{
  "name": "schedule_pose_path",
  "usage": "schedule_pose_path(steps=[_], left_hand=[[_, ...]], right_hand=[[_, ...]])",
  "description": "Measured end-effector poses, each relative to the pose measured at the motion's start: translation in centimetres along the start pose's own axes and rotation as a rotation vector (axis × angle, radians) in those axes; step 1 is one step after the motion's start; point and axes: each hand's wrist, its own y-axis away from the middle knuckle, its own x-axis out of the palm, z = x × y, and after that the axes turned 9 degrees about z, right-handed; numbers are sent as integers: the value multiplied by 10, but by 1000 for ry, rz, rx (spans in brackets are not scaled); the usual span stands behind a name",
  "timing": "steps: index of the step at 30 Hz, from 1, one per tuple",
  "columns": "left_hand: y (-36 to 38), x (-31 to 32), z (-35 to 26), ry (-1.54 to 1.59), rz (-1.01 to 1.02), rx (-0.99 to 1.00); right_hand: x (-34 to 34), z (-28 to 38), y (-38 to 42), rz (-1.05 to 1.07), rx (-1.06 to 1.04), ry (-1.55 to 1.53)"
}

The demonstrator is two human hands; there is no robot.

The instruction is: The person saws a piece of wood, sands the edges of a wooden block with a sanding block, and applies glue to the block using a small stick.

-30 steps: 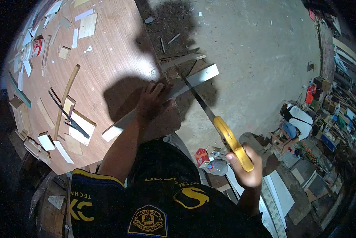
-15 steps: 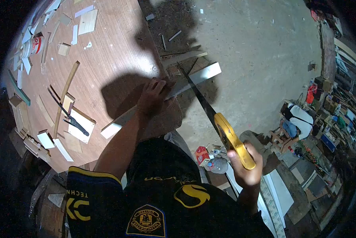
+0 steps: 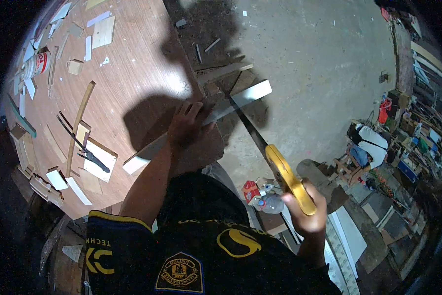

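Observation:
My left hand (image 3: 185,124) is pressed on a long white board (image 3: 253,95), fingers across it, holding it against the brown tabletop (image 3: 142,64). The board's far end sticks out past the table edge over the floor. In my right hand (image 3: 308,206) is a handsaw (image 3: 286,172), gripped by its yellow handle. Its dark blade slants up and to the left and crosses the overhanging part of the board, just beyond the table edge. Whether the teeth have bitten into the wood is too small to tell.
On the table lie pliers-like black-handled tool (image 3: 97,160), a curved wooden strip (image 3: 82,118), a white tin (image 3: 36,64) and several wood offcuts. A plastic bottle (image 3: 271,204) and red box (image 3: 251,191) stand near my legs. Scrap wood (image 3: 417,162) piles up at right.
The handsaw and my right hand have slid slightly back toward my body, with the blade still across the board. My left hand stays on the board; the view has shifted a little.

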Motion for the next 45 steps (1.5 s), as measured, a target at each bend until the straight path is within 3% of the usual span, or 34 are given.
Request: schedule_pose_path(steps=[2,3,6,8,10,12,16,18,20,22,25,27,31,35,37,41,43,44,45], left_hand=[[5,-1,-3,43,5,-20],[6,1,-1,-2,-6,-1],[4,-2,-1,-27,-9,28],[5,-1,-2,9,5,29],[8,3,-2,93,117,-36],[10,9,2,39,79,-2],[4,-2,-4,1,7,-35],[2,10,4,13,-50,-6],[6,9,0,35,-92,22],[2,1,0,65,10,-37],[8,14,9,-117,-20,46],[3,14,10,-57,-24,55],[9,11,6,73,17,6],[2,0,5,-97,-13,95],[3,-11,-7,42,41,-13],[1,3,4,-25,-19,11],[0,-11,-2,640,169,-216],[-1,-5,0,642,162,-218],[1,4,3,318,100,-111]], right_hand=[[3,6,-8,25,92,-1],[10,-12,-22,3,-75,165],[17,3,-39,63,189,111],[4,-9,-19,51,62,108],[0,-6,-1,14,41,-166],[8,-23,-19,56,-1,149],[14,-7,-29,82,104,180],[-1,0,-9,10,-112,96],[-2,-6,-8,5,-34,74],[6,-7,-29,104,171,153],[2,-7,-16,67,121,195],[-2,-1,-5,15,-17,96],[13,-21,-35,56,54,130],[11,-6,-37,68,68,148],[3,4,-19,31,-54,136],[27,-4,-50,86,111,150],[11,-9,-30,56,89,176],[4,-8,-25,46,38,215],[-2,3,-16,12,-100,133]])
